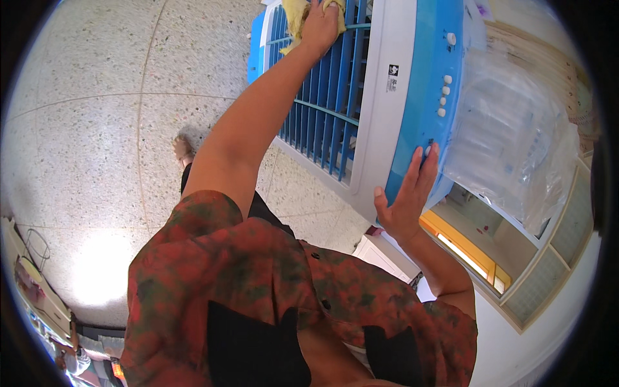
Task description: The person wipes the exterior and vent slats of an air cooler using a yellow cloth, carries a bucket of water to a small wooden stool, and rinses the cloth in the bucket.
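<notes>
A blue-and-white air cooler (387, 92) with a louvred front grille (324, 109) stands before me. My left hand (321, 29) presses a crumpled yellow cloth (295, 19) to the far end of the grille; its fingertips lie at the top edge of the view. My right hand (406, 198) rests with fingers apart on the near end of the cooler's blue control panel (416, 130). Its fingertips partly cover a small control there. Farther along the panel are several white buttons (443, 101) and a round white knob (451, 38).
Clear plastic sheeting (512, 130) hangs beyond the cooler, by a framed opening (522, 271) with an orange edge. My bare foot (182, 147) is on the speckled tile floor (87, 126). At the lower left are a cluttered table (46, 300) and another person (75, 360).
</notes>
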